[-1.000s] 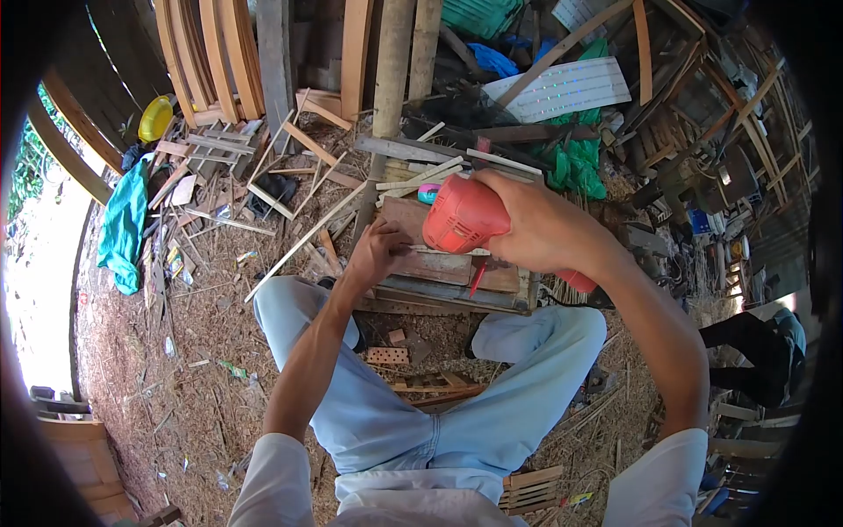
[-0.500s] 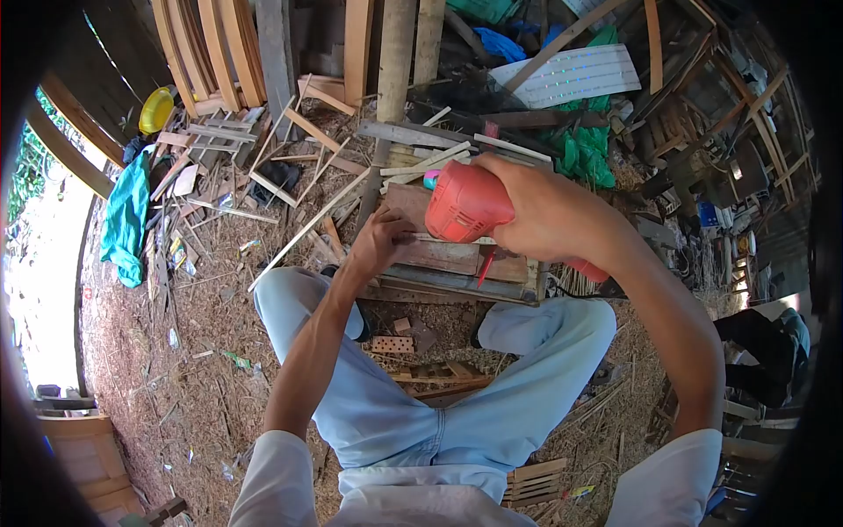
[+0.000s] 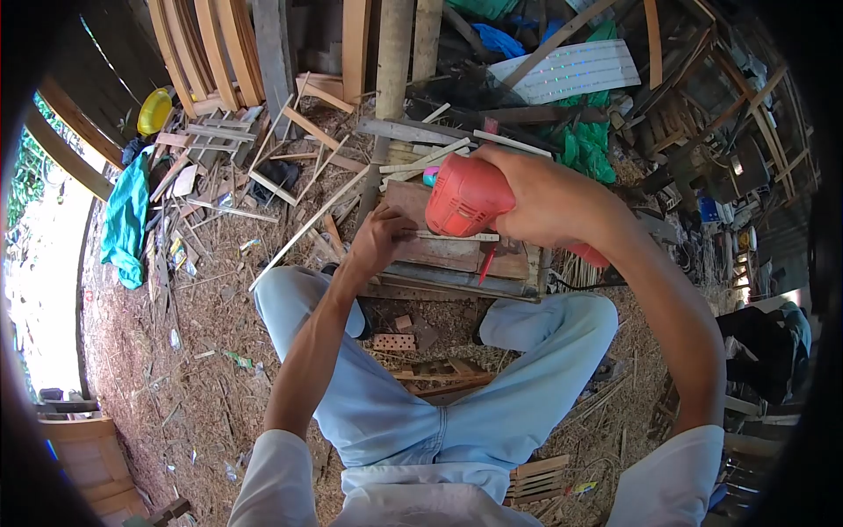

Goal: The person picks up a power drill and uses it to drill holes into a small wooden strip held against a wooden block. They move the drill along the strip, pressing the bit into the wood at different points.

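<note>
My right hand is wrapped round a red power drill, held over a low wooden workbench. The drill's body hides its tip. Just left of the tool, my left hand has its fingers bent together at the end of a thin light wooden strip lying across the bench. Under the strip are reddish-brown boards. A thin red pencil-like object lies on the bench below the drill.
Loose wooden strips lie left of the bench. A small block with holes is on the shavings between my legs. Wooden posts stand behind the bench. Green plastic lies at the back right, and a dark-clothed person is at the far right.
The drill and my right hand have shifted very slightly. More of the light strip's right end now shows beside the drill. My left hand has hardly moved.
</note>
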A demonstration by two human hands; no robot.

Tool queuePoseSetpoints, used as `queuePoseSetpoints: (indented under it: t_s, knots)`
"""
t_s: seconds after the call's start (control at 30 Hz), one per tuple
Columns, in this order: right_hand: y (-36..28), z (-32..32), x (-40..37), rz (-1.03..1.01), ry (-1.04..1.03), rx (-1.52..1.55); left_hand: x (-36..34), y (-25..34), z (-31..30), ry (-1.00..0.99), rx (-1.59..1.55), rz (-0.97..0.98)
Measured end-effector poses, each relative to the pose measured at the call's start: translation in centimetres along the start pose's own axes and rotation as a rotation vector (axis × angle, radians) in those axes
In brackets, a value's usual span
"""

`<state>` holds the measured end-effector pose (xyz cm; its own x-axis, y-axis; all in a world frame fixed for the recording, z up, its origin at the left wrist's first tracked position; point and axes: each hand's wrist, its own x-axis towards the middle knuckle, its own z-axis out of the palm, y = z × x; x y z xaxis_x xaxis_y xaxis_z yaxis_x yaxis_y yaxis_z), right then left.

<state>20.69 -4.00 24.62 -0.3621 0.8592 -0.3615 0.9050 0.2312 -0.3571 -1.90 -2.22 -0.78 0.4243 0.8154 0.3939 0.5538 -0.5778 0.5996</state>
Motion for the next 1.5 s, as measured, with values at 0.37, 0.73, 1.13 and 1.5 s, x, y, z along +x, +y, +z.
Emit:
queuePoseSetpoints:
  t_s: [0.37,0.73,1.13,1.5]
  knots:
    - [0.2,0.0,0.1,0.020,-0.019,0.042,-0.1,-0.5,0.4,0.017,0.041,0.084]
    - [-0.3,0.1,0.6,-0.001,-0.009,-0.002,0.2,0.0,0.3,-0.001,0.039,0.119]
    - [-0.6,-0.2,0.4,0.009,-0.036,-0.014,0.4,0.1,0.1,0.036,-0.009,0.091]
    - [-0.4,-1.0,-1.3,-0.008,0.005,0.080,0.1,-0.5,0.9,0.041,0.066,0.059]
